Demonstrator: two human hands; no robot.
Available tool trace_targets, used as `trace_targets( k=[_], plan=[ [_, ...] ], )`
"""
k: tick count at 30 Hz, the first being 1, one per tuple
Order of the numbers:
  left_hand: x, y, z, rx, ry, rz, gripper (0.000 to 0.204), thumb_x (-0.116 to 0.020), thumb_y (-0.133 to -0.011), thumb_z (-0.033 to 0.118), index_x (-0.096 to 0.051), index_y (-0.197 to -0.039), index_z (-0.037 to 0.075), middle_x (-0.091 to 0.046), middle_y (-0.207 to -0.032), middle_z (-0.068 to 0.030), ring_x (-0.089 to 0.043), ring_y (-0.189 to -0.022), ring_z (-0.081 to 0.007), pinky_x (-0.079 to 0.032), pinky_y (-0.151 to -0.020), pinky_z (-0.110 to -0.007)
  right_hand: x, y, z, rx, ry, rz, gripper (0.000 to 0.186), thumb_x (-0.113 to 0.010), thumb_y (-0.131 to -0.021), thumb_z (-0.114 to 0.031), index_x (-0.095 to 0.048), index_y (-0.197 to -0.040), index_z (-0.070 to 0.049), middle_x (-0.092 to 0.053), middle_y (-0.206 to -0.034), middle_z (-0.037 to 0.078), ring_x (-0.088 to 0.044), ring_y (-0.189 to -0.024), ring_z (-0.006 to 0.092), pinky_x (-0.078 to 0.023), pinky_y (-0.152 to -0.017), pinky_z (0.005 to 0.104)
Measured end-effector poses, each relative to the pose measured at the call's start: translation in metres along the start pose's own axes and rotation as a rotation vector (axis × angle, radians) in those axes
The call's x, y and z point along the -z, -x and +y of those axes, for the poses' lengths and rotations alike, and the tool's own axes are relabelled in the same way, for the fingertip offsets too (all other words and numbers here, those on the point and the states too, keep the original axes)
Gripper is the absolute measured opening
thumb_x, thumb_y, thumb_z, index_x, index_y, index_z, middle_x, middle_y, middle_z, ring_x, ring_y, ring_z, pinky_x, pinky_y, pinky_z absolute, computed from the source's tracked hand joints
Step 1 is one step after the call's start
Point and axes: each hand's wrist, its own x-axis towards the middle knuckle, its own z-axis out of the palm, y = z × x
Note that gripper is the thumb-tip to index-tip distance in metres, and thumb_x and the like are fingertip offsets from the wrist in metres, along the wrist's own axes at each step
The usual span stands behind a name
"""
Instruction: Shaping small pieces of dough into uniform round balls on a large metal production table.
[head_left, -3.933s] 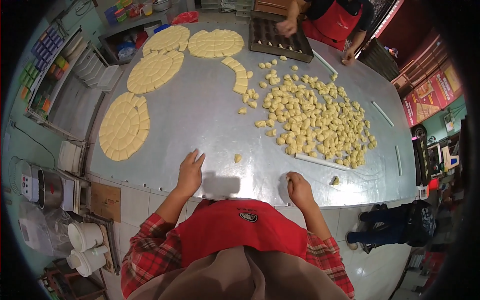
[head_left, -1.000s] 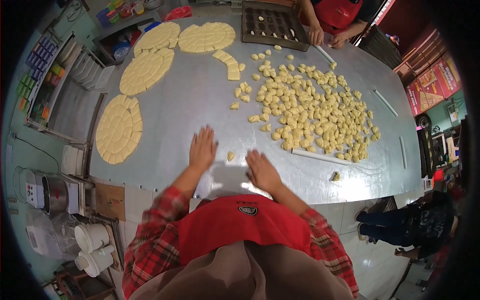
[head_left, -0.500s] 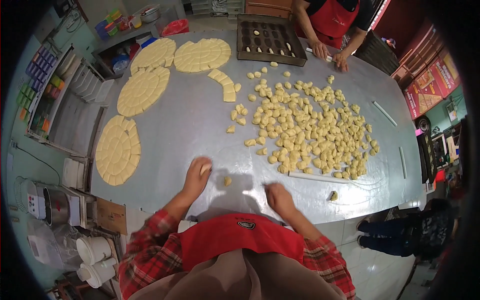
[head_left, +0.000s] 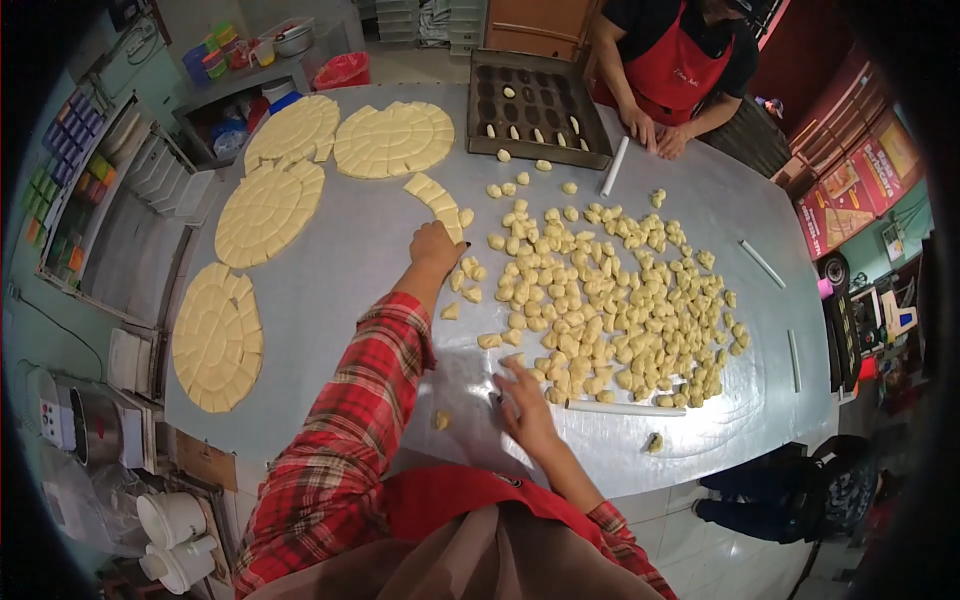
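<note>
My left hand [head_left: 435, 247] reaches forward to a curved strip of scored dough [head_left: 430, 192], its fingers curled on the strip's lower end. The fingertips are mostly hidden beneath the hand. Closer to me, my right hand [head_left: 528, 412] hovers with fingers spread and holds nothing, beside the near left edge of a large spread of small dough lumps [head_left: 600, 300]. A few loose dough pieces [head_left: 472, 268] lie just right of my left hand. One single lump [head_left: 440, 420] sits on the metal table [head_left: 340, 300] between my forearms.
Scored dough rounds [head_left: 218, 338] line the table's left side. Across the table, a person in a red apron [head_left: 680, 75] works by a dark tray with oval hollows [head_left: 540, 150]. White rods lie around the lumps, including a near rod [head_left: 625, 408] and a far rod [head_left: 615, 166].
My left hand has gone forward from near my body to the dough strip. My right hand has moved slightly left and opened. The other person's far white rod now lies beside the tray.
</note>
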Motion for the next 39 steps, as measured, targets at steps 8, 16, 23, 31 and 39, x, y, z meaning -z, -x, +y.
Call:
trace_targets(
  k=[8, 16, 23, 31, 39],
  plan=[
    [-0.034, 0.002, -0.088, -0.065, 0.487, 0.151, 0.028, -0.046, -0.091, 0.020, -0.055, -0.107, -0.002, -0.060, -0.111, -0.0243, -0.056, -0.108, -0.0393, -0.046, -0.088, -0.041, 0.003, 0.036, -0.013, 0.049, 0.012, -0.175, 0.043, -0.059, -0.072, 0.004, -0.060, -0.113, -0.005, -0.050, -0.130, 0.019, -0.053, -0.113, 0.0353, -0.047, -0.091, 0.0393],
    [0.045, 0.187, -0.093, -0.101, 0.927, -0.515, 0.021, -0.058, -0.091, 0.015, -0.057, -0.107, 0.001, -0.062, -0.087, -0.0008, -0.056, -0.078, -0.0120, -0.047, -0.073, -0.025, 0.014, 0.021, -0.043, 0.240, 0.121, -0.140, 0.044, -0.062, -0.076, -0.003, -0.055, -0.119, -0.004, -0.047, -0.132, 0.020, -0.051, -0.114, 0.0361, -0.047, -0.091, 0.0410],
    [0.090, 0.308, -0.067, -0.499, 0.866, -0.609, 0.021, -0.047, -0.096, 0.014, -0.060, -0.100, -0.001, -0.063, -0.085, -0.0075, -0.056, -0.080, -0.0151, -0.047, -0.076, -0.030, 0.011, -0.001, -0.110, 0.428, 0.204, -0.239, 0.048, -0.060, -0.080, -0.008, -0.046, -0.125, 0.001, -0.054, -0.115, 0.019, -0.057, -0.101, 0.0334, -0.051, -0.078, 0.0381],
    [0.056, 0.343, -0.082, -0.493, 0.780, -0.475, 0.021, -0.043, -0.096, 0.013, -0.058, -0.091, -0.001, -0.062, -0.081, -0.0140, -0.056, -0.073, -0.0203, -0.046, -0.073, -0.031, 0.001, 0.037, -0.098, 0.223, 0.263, -0.440, 0.010, -0.055, -0.078, -0.007, -0.053, -0.085, -0.001, -0.060, -0.080, 0.016, -0.062, -0.079, 0.0313, -0.052, -0.064, 0.0373],
    [-0.001, 0.346, -0.162, -0.314, 0.149, 0.087, 0.039, -0.051, -0.084, 0.008, -0.052, -0.121, -0.004, -0.051, -0.125, -0.0217, -0.048, -0.119, -0.0342, -0.035, -0.101, -0.046, 0.048, 0.129, 0.018, 0.154, 0.431, -0.216, 0.044, -0.058, -0.071, -0.003, -0.053, -0.114, 0.004, -0.049, -0.127, 0.022, -0.045, -0.120, 0.0411, -0.039, -0.100, 0.0458]
  ],
)
